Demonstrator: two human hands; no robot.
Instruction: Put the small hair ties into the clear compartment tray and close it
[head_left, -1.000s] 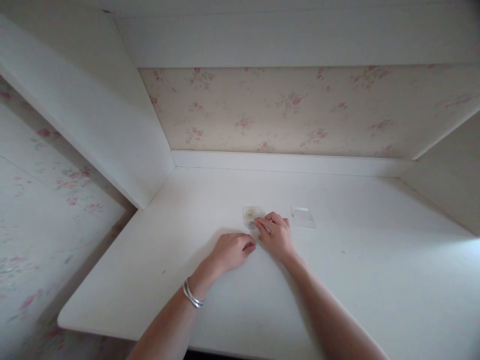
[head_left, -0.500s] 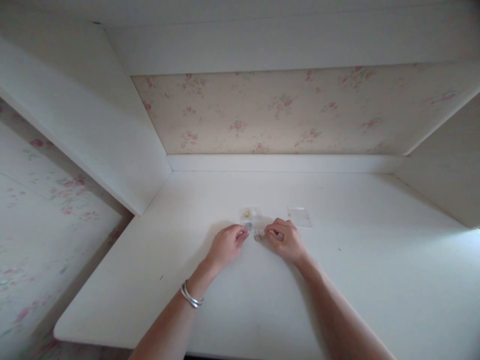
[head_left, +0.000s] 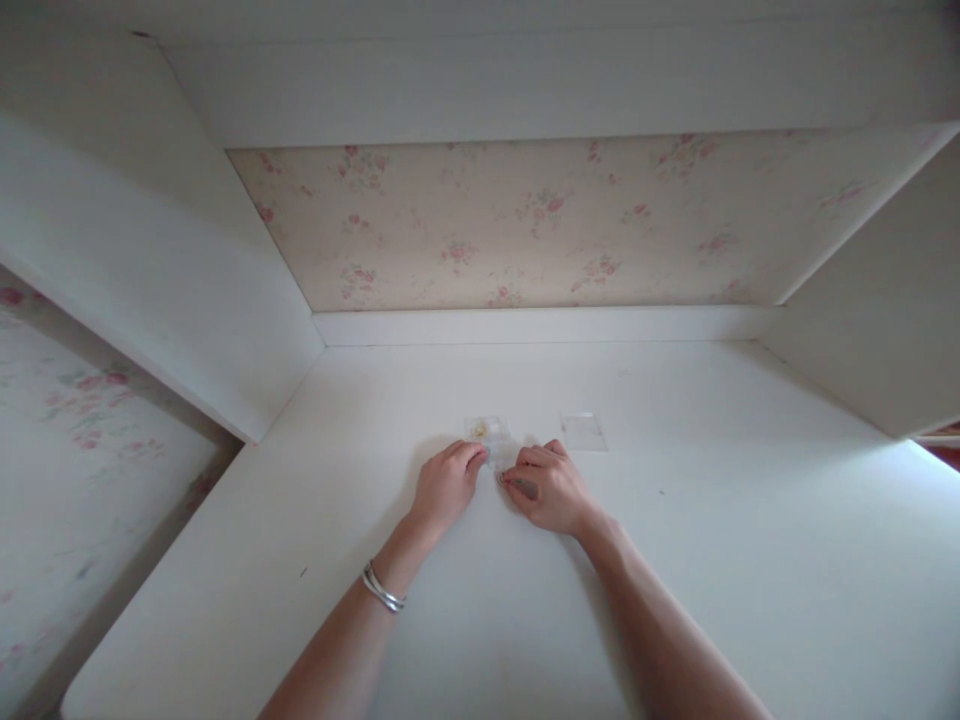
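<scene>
On the white desk top (head_left: 675, 560) my two hands meet over a small clear plastic bag (head_left: 501, 455). My left hand (head_left: 444, 487), with a silver bangle at its wrist, pinches the bag's left edge. My right hand (head_left: 547, 488) pinches its right side, the fingertips pressed on something small that I cannot make out. Just behind them lies another small clear bag (head_left: 481, 429) with a yellowish item inside. A third clear bag (head_left: 582, 431) lies flat to the right of my hands, untouched.
The desk sits in a white alcove with side panels (head_left: 150, 260) left and right, a white ledge at the back, and floral wallpaper (head_left: 525, 220) behind. The desk's front left edge drops to a floral-papered wall.
My left hand has moved forward and taken hold of the small bag beside my right hand. The view has shifted a little to the right and down.
</scene>
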